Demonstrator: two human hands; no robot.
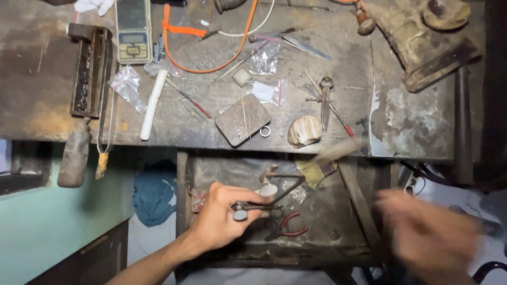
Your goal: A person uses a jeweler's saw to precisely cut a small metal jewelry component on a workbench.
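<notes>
My left hand (216,219) is shut on a small metal hand tool (259,207), a pair of pliers or a small vise, held over an open drawer (338,211) below the bench edge. The tool's tip sits by a small pale oval piece (268,190). My right hand (422,232) is at the lower right, heavily blurred by motion. A blurred stick-like thing (338,150) streaks above it; whether the hand grips it I cannot tell. Red-handled pliers (289,224) lie in the drawer under the left hand.
The worn wooden bench (31,79) carries a digital scale (133,31), a dark metal mould (91,68), a white rod (153,105), an orange cord (211,68), small plastic bags (127,87), a dark flat block (243,119), a ring (265,131), a pale lump (304,130), tweezers (326,100).
</notes>
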